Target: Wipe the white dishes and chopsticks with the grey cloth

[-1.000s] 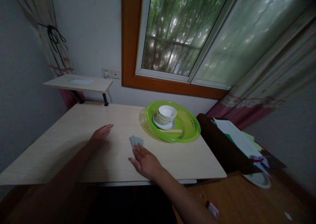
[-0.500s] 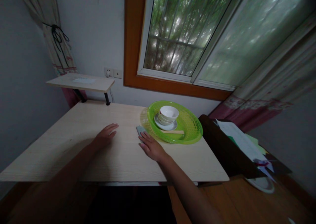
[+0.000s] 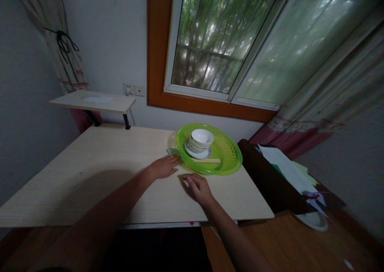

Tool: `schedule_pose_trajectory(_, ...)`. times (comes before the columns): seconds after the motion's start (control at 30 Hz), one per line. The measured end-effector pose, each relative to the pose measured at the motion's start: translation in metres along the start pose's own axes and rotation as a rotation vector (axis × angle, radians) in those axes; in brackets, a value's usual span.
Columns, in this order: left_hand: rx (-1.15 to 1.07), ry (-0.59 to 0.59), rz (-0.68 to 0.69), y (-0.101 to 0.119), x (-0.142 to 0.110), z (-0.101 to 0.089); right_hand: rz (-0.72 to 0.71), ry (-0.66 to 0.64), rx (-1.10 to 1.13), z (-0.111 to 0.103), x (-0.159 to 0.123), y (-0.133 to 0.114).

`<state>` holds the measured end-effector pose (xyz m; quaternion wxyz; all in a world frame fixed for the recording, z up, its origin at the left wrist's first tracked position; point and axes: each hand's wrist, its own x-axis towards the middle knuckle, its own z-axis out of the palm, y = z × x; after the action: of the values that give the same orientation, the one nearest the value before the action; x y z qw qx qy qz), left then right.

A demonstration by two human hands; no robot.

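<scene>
My left hand [image 3: 164,167] reaches across to the left rim of the green plastic basket [image 3: 232,166]. Its fingers are stretched out and rest over a small folded grey-green cloth [image 3: 170,151], which is partly covered by them. My right hand [image 3: 199,187] hovers low over the table just in front of the basket, fingers loosely bent, thumb apart, nothing seen in it. Inside the basket a stack of white bowls [image 3: 202,137] stands on a white plate [image 3: 207,155]. A pale wooden strip, perhaps chopsticks [image 3: 210,160], lies in front of the plate.
The light wooden table [image 3: 120,152] carries a small raised shelf [image 3: 75,100] at its back left. A dark brown piece of furniture [image 3: 267,180] with papers [image 3: 282,164] on it adjoins the right side. Behind is a window [image 3: 216,36] with a brown frame.
My left hand has moved right, from bare table onto the cloth by the basket. My right hand has come off the cloth and shifted right and nearer to me.
</scene>
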<state>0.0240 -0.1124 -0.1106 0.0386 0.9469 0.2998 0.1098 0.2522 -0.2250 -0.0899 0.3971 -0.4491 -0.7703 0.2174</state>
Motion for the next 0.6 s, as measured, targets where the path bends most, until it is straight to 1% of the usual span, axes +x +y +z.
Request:
schedule_pose_trajectory(0.1, -0.029, 0.031, -0.052, -0.024, 0.01, -0.007, -0.013, -0.028, -0.001, 0.0, 0.0, 0.0)
schedule_pose_trajectory(0.17, -0.077, 0.053, -0.159, -0.044, 0.006, -0.015, -0.012, -0.031, -0.001, 0.0, 0.0, 0.001)
schedule_pose_trajectory(0.23, -0.137, 0.063, -0.25, -0.065, -0.009, -0.024, -0.006, -0.024, 0.0, -0.001, 0.0, 0.0)
schedule_pose_trajectory(0.33, -0.221, 0.091, -0.397, -0.095, -0.045, -0.037, -0.005, -0.012, 0.004, -0.002, 0.0, -0.001)
schedule_pose_trajectory(0.4, -0.251, 0.118, -0.501, -0.111, -0.071, -0.044, -0.011, -0.012, 0.001, -0.002, 0.001, -0.002)
schedule_pose_trajectory(0.47, -0.253, 0.186, -0.573, -0.122, -0.091, -0.048, -0.019, -0.009, -0.003, -0.002, 0.001, -0.003)
schedule_pose_trajectory(0.53, -0.237, 0.215, -0.611, -0.131, -0.1, -0.049, -0.024, -0.004, -0.003, -0.001, 0.001, -0.004)
schedule_pose_trajectory(0.6, -0.212, 0.191, -0.641, -0.138, -0.096, -0.048, -0.026, -0.007, -0.002, -0.001, 0.002, -0.004)
